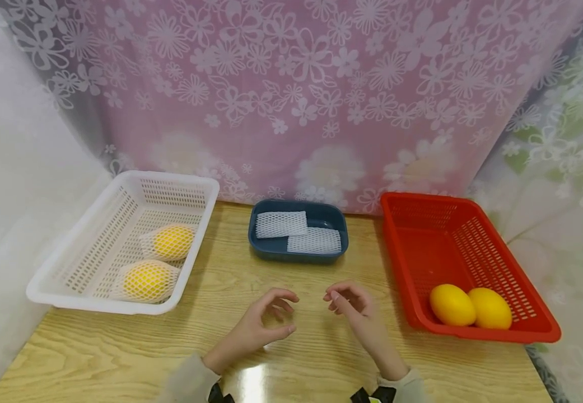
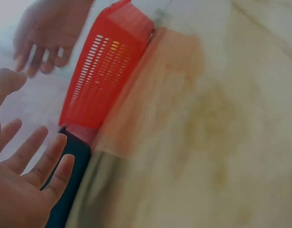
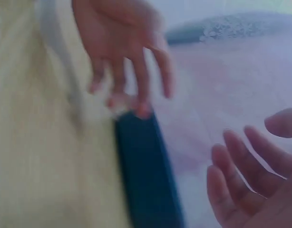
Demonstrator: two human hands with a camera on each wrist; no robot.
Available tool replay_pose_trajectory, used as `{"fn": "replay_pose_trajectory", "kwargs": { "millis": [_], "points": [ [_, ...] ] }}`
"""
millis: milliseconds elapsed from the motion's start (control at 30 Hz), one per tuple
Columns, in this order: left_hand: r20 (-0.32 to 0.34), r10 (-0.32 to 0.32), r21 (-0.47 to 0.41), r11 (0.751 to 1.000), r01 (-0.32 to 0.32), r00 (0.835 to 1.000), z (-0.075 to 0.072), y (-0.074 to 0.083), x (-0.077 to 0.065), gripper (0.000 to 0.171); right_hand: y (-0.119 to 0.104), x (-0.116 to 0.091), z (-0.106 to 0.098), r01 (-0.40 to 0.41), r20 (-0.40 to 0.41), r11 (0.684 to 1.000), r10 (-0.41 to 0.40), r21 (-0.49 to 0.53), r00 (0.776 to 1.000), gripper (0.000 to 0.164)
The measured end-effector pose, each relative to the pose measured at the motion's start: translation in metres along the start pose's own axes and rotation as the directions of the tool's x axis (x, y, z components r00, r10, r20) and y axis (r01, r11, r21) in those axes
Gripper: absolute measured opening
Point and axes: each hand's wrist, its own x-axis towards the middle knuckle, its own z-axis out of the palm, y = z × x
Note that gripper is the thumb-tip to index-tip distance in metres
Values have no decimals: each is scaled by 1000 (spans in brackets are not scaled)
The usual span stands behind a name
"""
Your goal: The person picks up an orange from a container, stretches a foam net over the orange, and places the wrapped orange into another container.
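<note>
My left hand (image 1: 258,322) hovers over the wooden table in front of the dark blue tray, fingers relaxed and holding nothing. Facing it, my right hand (image 1: 359,316) is likewise bare, its fingers loosely bent. Two white foam net sleeves (image 1: 281,224) lie flat in the blue tray (image 1: 298,257), one overlapping the other. In the white basket (image 1: 36,292) at left sit two yellow fruits (image 1: 147,281), each inside a foam net. Two bare yellow fruits (image 1: 452,305) rest side by side in the near end of the red basket (image 1: 483,334) at right.
Behind the containers hangs a pink floral curtain (image 1: 281,112), close to the table's back edge. The baskets flank the blue tray on the wooden table (image 1: 94,347). White patterned cloth (image 1: 568,224) hangs at the right side.
</note>
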Motion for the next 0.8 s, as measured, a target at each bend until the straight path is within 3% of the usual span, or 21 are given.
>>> {"fn": "replay_pose_trajectory", "kwargs": {
  "millis": [100,233,367,467,567,700,800],
  "points": [
    [25,15,-15,1000,-15,1000,4,-5,-3,48,-17,6,-30,75,-21,972,-81,-222,996,12],
    [34,63,-36,997,-62,997,6,-13,-3,44,-28,15,-78,146,-40,864,-188,-482,981,17],
    [45,83,-64,995,-80,996,7,-21,-1,42,-25,18,-125,101,-52,759,-175,-643,983,16],
    [60,76,-64,995,-72,995,6,-24,0,42,-15,16,-156,13,-58,684,-80,-730,995,17],
    [76,48,-43,998,-44,996,4,-26,0,43,-1,12,-182,-85,-56,607,66,-790,996,27],
    [89,10,-13,1000,-9,996,2,-29,1,43,19,7,-205,-165,-22,510,274,-844,962,47],
    [93,-3,-4,1000,4,996,2,-29,1,43,29,3,-213,-162,29,482,364,-861,931,58]
  ]
}}
